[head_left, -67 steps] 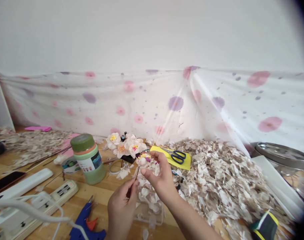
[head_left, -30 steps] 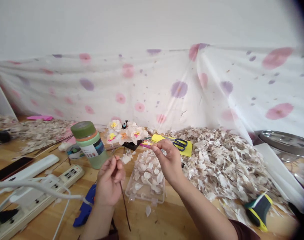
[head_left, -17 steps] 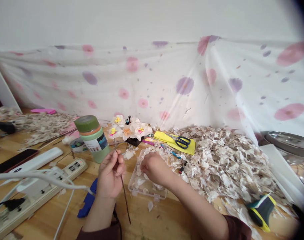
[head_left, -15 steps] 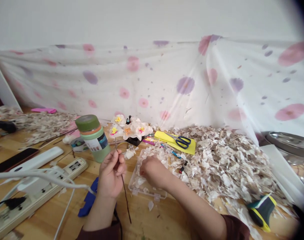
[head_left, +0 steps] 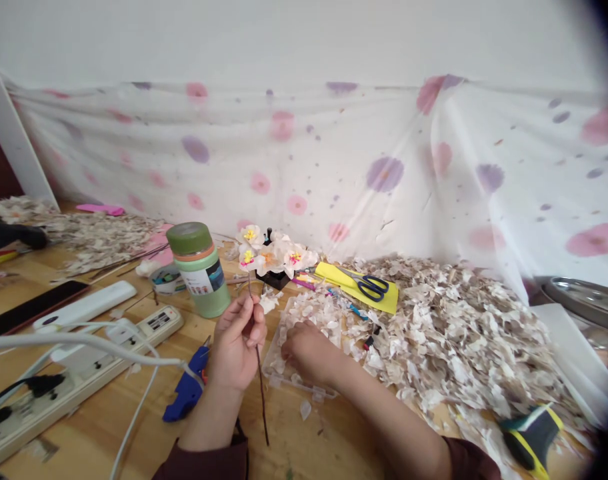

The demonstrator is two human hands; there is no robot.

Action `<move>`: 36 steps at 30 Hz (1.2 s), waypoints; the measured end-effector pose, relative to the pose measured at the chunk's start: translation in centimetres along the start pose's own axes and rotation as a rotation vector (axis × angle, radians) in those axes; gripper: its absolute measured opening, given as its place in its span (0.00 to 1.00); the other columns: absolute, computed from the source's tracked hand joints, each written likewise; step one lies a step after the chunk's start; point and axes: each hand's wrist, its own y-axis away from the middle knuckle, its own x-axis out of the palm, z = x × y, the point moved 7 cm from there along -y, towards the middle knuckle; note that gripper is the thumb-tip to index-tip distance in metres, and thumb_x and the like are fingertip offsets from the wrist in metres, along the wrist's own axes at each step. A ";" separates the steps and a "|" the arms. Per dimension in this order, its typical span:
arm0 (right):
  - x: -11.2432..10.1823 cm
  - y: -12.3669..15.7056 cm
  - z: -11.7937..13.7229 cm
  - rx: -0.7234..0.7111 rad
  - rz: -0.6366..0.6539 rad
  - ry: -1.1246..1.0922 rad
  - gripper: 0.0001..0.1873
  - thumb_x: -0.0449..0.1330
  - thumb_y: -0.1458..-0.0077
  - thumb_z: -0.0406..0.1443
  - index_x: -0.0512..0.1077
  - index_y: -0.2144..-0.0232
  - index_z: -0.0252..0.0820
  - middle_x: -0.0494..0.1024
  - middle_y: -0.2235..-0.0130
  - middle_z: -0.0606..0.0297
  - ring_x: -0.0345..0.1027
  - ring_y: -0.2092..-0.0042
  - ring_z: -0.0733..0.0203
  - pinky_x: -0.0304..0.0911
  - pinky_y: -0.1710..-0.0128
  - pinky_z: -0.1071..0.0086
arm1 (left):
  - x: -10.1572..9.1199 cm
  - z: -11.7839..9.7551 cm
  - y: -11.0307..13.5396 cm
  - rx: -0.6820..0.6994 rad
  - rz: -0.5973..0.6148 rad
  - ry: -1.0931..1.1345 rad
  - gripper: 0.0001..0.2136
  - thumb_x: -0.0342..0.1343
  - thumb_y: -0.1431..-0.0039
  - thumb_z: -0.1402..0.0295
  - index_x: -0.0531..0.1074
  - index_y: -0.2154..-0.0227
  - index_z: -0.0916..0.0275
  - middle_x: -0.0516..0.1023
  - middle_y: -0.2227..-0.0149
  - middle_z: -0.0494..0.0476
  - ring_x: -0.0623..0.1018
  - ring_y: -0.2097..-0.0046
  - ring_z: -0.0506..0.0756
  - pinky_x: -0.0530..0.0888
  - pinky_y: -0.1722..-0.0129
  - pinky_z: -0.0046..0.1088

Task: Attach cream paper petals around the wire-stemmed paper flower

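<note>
My left hand (head_left: 240,340) pinches a thin brown flower stem (head_left: 263,400) between thumb and fingers, held nearly upright. At its top, a small flower head (head_left: 247,257) with yellow and pink stamens overlaps the flowers behind. My right hand (head_left: 307,350) reaches down into a clear plastic box (head_left: 297,385) of pale petals; its fingers are curled, and the tips are hidden. Finished white flowers (head_left: 281,255) with coloured centres stand in a black holder (head_left: 273,280) beyond my hands. A loose petal (head_left: 305,409) lies in front of the box.
A large petal heap (head_left: 454,327) spreads to the right. Scissors (head_left: 371,287) rest on yellow paper (head_left: 334,275). On the left are a green jar (head_left: 199,270), a blue glue gun (head_left: 187,393), a power strip (head_left: 84,380) with cables and a phone (head_left: 34,307). A yellow-black tool (head_left: 531,440) lies front right.
The view has shifted slightly, so the scene sits further right. My left hand still holds the stem, and my right hand stays at the petal box with its fingers curled.
</note>
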 end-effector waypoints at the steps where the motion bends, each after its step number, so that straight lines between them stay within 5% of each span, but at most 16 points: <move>1: -0.2 0.0 -0.1 0.008 -0.020 -0.034 0.08 0.59 0.56 0.25 0.76 0.76 0.37 0.76 0.71 0.57 0.67 0.61 0.52 0.55 0.57 0.60 | 0.0 0.0 0.0 0.001 -0.002 -0.001 0.05 0.62 0.49 0.70 0.73 0.71 0.66 0.70 0.80 0.46 0.61 0.85 0.39 0.57 0.87 0.11; 6: -2.4 -0.2 -1.5 0.090 -0.180 -0.315 0.08 0.57 0.54 0.25 0.74 0.77 0.38 0.77 0.73 0.62 0.69 0.67 0.60 0.61 0.61 0.66 | -0.2 0.3 -0.1 -0.010 -0.019 -0.005 0.06 0.63 0.51 0.70 0.73 0.72 0.65 0.70 0.80 0.45 0.61 0.85 0.39 0.56 0.87 0.11; 11: -5.8 0.6 -2.5 0.167 -0.364 -0.659 0.09 0.56 0.45 0.38 0.72 0.70 0.39 0.76 0.75 0.66 0.68 0.74 0.65 0.64 0.72 0.71 | 0.1 0.8 0.1 -0.054 -0.041 -0.021 0.08 0.65 0.53 0.69 0.73 0.72 0.65 0.70 0.80 0.45 0.60 0.85 0.39 0.55 0.87 0.11; 15: -7.2 1.6 -2.7 0.241 -0.506 -1.305 0.12 0.68 0.58 0.42 0.72 0.74 0.40 0.76 0.74 0.68 0.67 0.72 0.65 0.63 0.68 0.70 | 0.8 2.1 0.9 -0.116 -0.049 -0.047 0.09 0.66 0.55 0.68 0.72 0.73 0.65 0.70 0.81 0.45 0.59 0.86 0.39 0.53 0.88 0.11; 17: -7.7 2.1 -2.4 0.252 -0.599 -1.457 0.13 0.71 0.63 0.40 0.73 0.76 0.41 0.75 0.74 0.69 0.66 0.72 0.66 0.62 0.67 0.70 | 1.3 3.0 1.4 -0.160 -0.045 -0.063 0.10 0.66 0.55 0.67 0.72 0.73 0.65 0.70 0.81 0.45 0.58 0.86 0.39 0.52 0.88 0.12; 24: -9.6 3.1 -1.8 0.230 -0.849 -1.383 0.11 0.70 0.62 0.39 0.72 0.78 0.41 0.72 0.76 0.71 0.61 0.73 0.67 0.58 0.70 0.73 | 2.3 5.7 3.0 -0.275 0.002 -0.093 0.11 0.65 0.53 0.64 0.72 0.73 0.65 0.68 0.81 0.44 0.57 0.86 0.39 0.50 0.87 0.12; 36: -9.7 3.8 -2.3 0.286 -0.990 -0.998 0.05 0.65 0.55 0.36 0.74 0.76 0.41 0.76 0.73 0.66 0.67 0.68 0.60 0.61 0.62 0.66 | 2.9 6.0 3.2 -0.256 0.031 -0.167 0.10 0.64 0.52 0.63 0.71 0.75 0.64 0.69 0.82 0.46 0.57 0.85 0.40 0.50 0.87 0.14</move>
